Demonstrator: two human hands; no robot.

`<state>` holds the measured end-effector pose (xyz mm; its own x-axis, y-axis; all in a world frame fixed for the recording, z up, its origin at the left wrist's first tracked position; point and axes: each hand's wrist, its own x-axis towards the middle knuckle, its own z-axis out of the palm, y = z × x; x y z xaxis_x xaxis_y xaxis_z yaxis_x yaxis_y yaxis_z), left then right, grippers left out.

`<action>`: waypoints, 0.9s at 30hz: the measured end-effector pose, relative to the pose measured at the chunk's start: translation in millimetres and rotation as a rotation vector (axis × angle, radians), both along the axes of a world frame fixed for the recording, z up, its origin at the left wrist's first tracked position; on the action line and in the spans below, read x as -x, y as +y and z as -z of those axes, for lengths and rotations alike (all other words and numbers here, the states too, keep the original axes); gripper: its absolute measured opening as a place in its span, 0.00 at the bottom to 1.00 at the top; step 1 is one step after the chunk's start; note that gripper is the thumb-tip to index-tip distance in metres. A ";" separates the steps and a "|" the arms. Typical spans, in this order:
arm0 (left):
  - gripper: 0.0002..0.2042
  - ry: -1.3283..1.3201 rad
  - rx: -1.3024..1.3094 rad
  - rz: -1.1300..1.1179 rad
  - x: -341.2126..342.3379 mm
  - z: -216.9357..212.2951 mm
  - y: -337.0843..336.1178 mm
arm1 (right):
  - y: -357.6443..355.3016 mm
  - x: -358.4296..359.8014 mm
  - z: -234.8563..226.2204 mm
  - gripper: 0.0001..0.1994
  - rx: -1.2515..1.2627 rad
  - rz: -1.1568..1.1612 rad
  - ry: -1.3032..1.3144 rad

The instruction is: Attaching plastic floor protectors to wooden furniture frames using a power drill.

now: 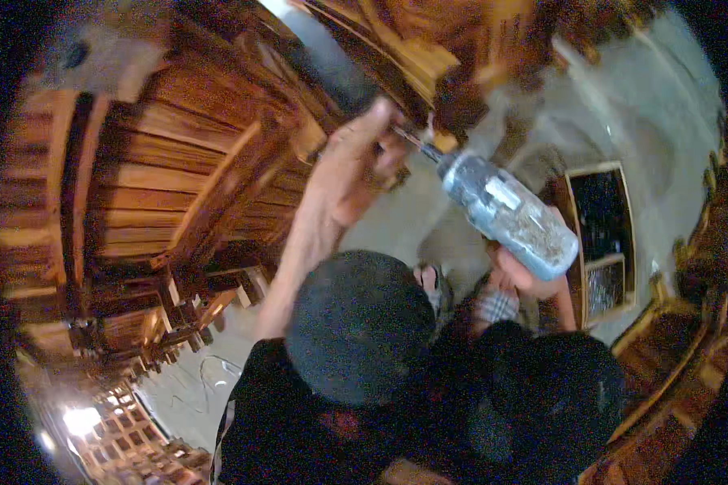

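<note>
Nearest to me are two dark rounded shapes, one left and one right; I can't tell for sure what they are. Near left, a bright lamp shines, and a thin pale cord lies in loops on the grey floor. A bit farther, approx. in the middle, I see a foot in a sandal, and to the right of it a checked cloth.

My R hand is just beyond, bent round the near underside of a blue-grey power driver; its fingers are closed on it, tho partly hidden by the body. The driver is right of the middle, tilted, w/ its bit pointing far left. Right of it stands a black panel in a pale wood frame.

Farther, my L hand is by the tip of the bit, fingers curled; b/c of blur I can't tell if they pinch smth or only stay close. On the left side are many brown wood pcs.. Beyond my L hand, a dark grey blurred bar runs away, and farthest, right next to it, is more wood.
</note>
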<state>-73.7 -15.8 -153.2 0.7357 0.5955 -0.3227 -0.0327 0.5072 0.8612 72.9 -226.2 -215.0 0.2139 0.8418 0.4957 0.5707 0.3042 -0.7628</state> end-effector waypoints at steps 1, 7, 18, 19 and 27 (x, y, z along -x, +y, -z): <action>0.14 -0.039 -0.001 0.027 -6.5 1.2 -2.0 | -9.1 -6.5 -2.8 0.18 -0.013 0.066 -0.207; 0.13 -0.257 0.045 -0.129 1.1 -30.6 -12.7 | 1.3 -8.7 -33.5 0.17 0.221 -0.066 0.161; 0.17 -0.400 -0.118 -0.131 22.0 -88.0 -9.9 | 26.1 9.0 -111.8 0.21 0.326 0.068 0.212; 0.17 -0.406 -0.114 -0.131 21.5 -91.6 -10.0 | 29.8 12.7 -112.4 0.21 0.329 0.071 0.205; 0.20 -0.635 -0.073 -0.224 35.7 -121.1 -15.8 | 61.4 16.6 -105.3 0.20 0.185 0.242 0.033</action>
<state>-109.4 -31.5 -32.1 0.6257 0.7596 0.1777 -0.6411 0.3708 0.6719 56.3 -164.8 -109.7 0.4328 0.8396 0.3282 0.5837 0.0164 -0.8118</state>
